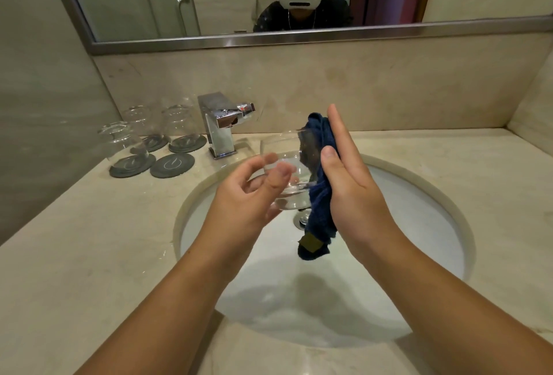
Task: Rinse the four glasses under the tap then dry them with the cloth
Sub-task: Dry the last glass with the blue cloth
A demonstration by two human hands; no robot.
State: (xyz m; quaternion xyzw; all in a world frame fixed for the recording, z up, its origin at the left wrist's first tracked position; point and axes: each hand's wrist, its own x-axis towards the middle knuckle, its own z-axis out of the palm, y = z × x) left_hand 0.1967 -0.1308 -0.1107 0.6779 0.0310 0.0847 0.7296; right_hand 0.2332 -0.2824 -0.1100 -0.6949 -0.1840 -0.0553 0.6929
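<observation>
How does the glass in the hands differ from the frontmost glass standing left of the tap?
The held glass is tilted over the sink, gripped by the left hand; the counter glass stands on a coaster, untouched. The held glass has the blue cloth pressed to it; the counter glass has none. Both are clear.

glass: clear, glossy | cloth: navy terry, matt | tap: mirror-polished chrome | counter: smooth beige stone
</observation>
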